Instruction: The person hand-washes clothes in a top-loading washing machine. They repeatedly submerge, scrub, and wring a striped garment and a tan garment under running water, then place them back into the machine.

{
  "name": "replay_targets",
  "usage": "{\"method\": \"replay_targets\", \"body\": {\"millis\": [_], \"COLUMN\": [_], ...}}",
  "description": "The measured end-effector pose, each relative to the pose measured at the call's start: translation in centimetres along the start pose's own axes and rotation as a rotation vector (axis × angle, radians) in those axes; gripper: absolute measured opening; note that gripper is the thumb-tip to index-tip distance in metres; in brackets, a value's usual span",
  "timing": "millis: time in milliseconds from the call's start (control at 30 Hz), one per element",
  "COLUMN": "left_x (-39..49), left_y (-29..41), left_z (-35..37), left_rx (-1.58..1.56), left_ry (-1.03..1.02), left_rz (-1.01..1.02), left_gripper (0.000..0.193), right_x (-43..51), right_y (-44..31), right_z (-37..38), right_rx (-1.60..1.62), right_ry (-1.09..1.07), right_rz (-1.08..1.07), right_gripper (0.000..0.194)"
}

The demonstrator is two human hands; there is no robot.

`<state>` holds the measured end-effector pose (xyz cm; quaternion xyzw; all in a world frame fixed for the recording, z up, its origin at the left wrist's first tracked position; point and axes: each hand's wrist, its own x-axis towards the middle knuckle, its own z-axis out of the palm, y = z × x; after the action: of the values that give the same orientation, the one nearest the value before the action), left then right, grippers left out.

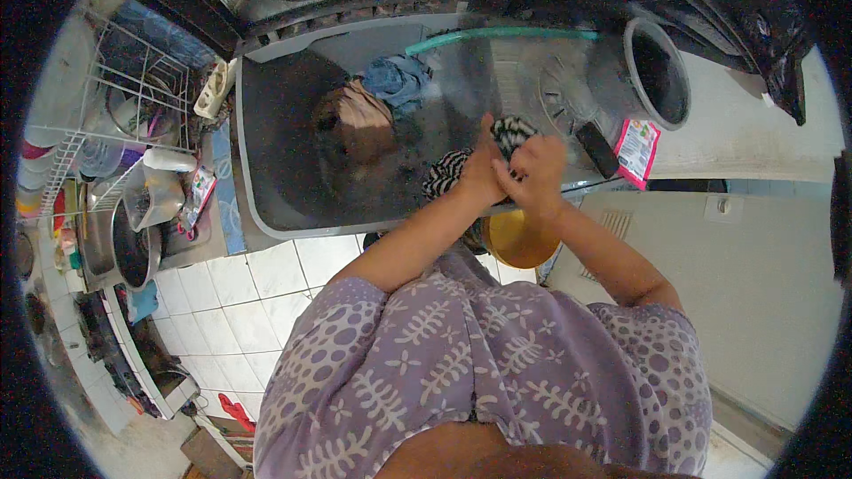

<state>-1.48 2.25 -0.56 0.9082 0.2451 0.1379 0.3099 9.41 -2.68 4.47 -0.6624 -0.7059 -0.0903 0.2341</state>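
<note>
Both hands meet over the front edge of a grey washing tub (266, 213), gripping a black-and-white patterned cloth (444, 173). My left hand (484, 176) is closed around its middle, and part of the cloth hangs to the left of it. My right hand (538, 169) presses against the left one, with a bunched part of the same cloth (514, 130) showing above the fingers. Farther left in the tub, a blue denim garment (398, 80) lies against a light brown cloth (365, 106). The lower part of the tub is dark, so its depth is unclear.
A green hose (499, 33) crosses the tub's back. On the right are a grey bucket (659, 73), a black brush-like block (597, 150) and a pink-and-white packet (639, 152). A yellow container (522, 239) stands below my hands. A wire dish rack (143, 93) and a metal pot (136, 249) are at left.
</note>
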Motion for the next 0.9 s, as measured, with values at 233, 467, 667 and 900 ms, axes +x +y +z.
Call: {"method": "replay_targets", "body": {"millis": [233, 467, 667, 900], "left_x": [0.2, 0.3, 1.3, 1.2], "left_y": [-3.0, 0.8, 0.4, 0.1], "left_z": [3.7, -0.1, 2.3, 0.7], "left_rx": [-0.085, -0.124, -0.024, -0.28], "left_ry": [-0.12, 0.203, 0.173, 0.193], "left_rz": [-0.203, -0.252, -0.159, -0.177], "left_gripper": [0.049, 0.048, 0.057, 0.077], "right_x": [8.6, 9.8, 7.6, 1.9], "right_y": [-0.4, 1.8, 11.2, 1.9], "right_z": [12.3, 2.2, 6.8, 0.8], "right_rx": [0.053, 0.481, 0.338, -0.015], "right_ry": [-0.266, 0.239, 0.214, 0.095], "right_rz": [0.325, 0.482, 0.491, 0.035], "right_gripper": [0.029, 0.024, 0.021, 0.022]}}
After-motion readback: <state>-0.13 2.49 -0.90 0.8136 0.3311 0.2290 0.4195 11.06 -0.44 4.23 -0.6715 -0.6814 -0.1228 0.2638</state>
